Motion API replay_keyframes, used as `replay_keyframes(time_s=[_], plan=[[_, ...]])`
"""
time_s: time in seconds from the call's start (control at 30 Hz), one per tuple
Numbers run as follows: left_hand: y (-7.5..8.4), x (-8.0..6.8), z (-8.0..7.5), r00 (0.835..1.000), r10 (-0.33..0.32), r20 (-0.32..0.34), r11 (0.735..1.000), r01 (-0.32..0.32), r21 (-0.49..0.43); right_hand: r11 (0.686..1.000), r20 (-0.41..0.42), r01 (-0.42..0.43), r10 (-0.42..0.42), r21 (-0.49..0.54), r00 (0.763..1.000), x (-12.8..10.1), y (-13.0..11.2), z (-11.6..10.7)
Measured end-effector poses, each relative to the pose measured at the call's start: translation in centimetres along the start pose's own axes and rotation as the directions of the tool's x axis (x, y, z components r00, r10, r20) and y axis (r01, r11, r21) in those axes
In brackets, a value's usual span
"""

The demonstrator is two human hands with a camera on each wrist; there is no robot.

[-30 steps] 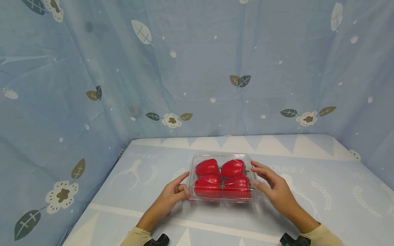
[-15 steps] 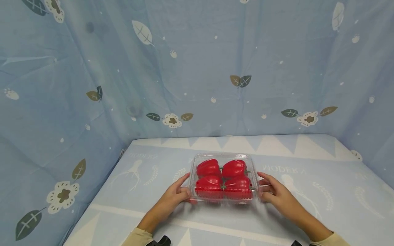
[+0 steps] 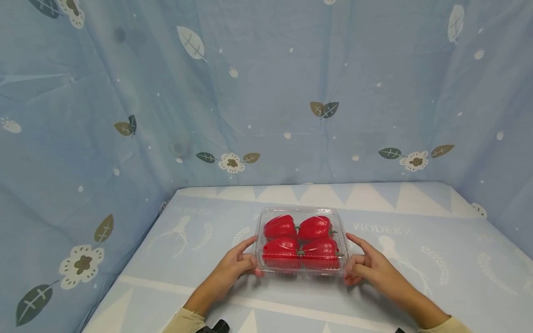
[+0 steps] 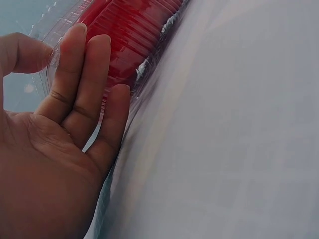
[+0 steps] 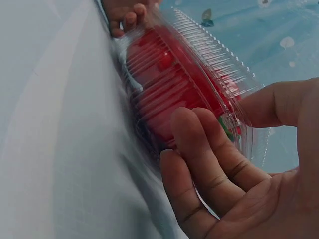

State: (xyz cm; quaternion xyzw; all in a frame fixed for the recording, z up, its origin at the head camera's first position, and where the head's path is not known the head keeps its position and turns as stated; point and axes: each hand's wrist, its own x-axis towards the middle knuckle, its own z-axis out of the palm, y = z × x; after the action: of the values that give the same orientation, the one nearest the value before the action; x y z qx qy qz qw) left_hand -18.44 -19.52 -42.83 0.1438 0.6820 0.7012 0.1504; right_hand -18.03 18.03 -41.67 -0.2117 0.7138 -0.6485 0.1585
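A clear plastic clamshell box (image 3: pixel 302 211) with several red bell peppers (image 3: pixel 281 226) inside sits in front of me, its lid down. My left hand (image 3: pixel 231 268) holds the box's left edge near the front corner. In the left wrist view, one digit lies on the rim while other fingers (image 4: pixel 94 74) press the ribbed side. On the right edge, my right hand (image 3: pixel 372 267) grips the rim in the same way. The right wrist view shows its fingers (image 5: pixel 192 139) against the side and another digit at the rim. Whether the box touches the table is unclear.
A light blue patterned cloth covers the table (image 3: pixel 416 259). Blue curtains (image 3: pixel 266 92) with leaf and flower prints hang behind and at both sides. Black devices, one (image 3: pixel 216 327) near the left sleeve, show at the bottom edge.
The right hand has moved from above the box's right side down to its lower right edge, its fingers now around it. The left hand and the box stay nearly in place.
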Motion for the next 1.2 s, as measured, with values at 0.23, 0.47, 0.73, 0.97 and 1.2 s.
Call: replay_keyframes(time_s=[0.23, 0.47, 0.73, 0.97, 1.2], plan=[[-0.1, 0.1, 0.2, 1.000, -0.013, -0.017, 0.999, 0.013, -0.035, 0.994, -0.037, -0.006, 0.010, 0.111, 0.999, 0.0, 0.1, 0.6], [0.2, 0.0, 0.7, 0.998, -0.039, -0.057, 0.996, 0.034, -0.083, 0.975, -0.109, -0.138, 0.158, 0.174, 0.981, 0.2, 0.0, 0.9], [0.3, 0.3, 1.2, 0.987, -0.111, -0.120, 0.985, 0.093, -0.142, 0.960, -0.103, -0.157, 0.185, 0.233, 0.977, 0.2, 0.0, 1.3], [0.4, 0.4, 1.4, 0.979, -0.136, -0.154, 0.983, 0.113, -0.144, 0.949, -0.069, -0.160, 0.185, 0.271, 0.980, 0.2, -0.1, 1.4], [0.6, 0.3, 1.5, 0.978, -0.139, -0.156, 0.985, 0.119, -0.127, 0.951, -0.094, -0.179, 0.208, 0.253, 0.974, 0.2, -0.1, 1.4]])
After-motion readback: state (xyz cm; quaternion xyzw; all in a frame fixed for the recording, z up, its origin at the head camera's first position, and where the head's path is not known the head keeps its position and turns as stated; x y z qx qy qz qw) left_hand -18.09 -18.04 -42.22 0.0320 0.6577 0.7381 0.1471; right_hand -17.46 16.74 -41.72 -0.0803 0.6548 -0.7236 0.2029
